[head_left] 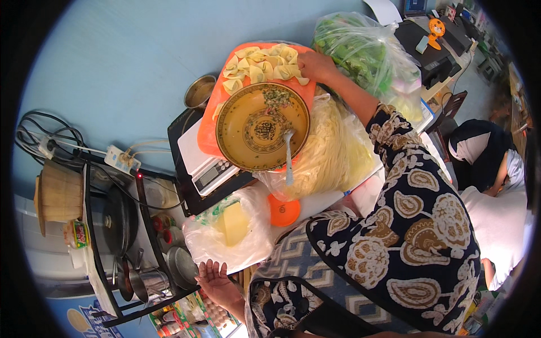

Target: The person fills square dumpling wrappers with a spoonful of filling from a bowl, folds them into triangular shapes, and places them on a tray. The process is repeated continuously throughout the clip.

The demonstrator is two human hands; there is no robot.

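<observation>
Folded wontons (262, 59) lie in rows along the far end of an orange tray (209, 132). At the right end of those rows is my right hand (315, 66), its fingers curled in against a wonton; the fingertips are partly hidden. A large patterned bowl (239, 127) sits on the tray, with a little chopped green filling (277, 97) on its far wall. A metal spoon (289, 155) leans over its near rim. My left hand (218, 285) is empty, fingers apart, beside a plastic bag holding square yellow wrappers (234, 222).
A digital scale (215, 176) sits left of the bowl. Bagged noodles (327, 149) and bagged leafy greens (360, 50) lie to the right. A metal bowl (200, 92) stands by the wall. Shelves with pans (120, 219) fill the left; another person (496, 191) is at far right.
</observation>
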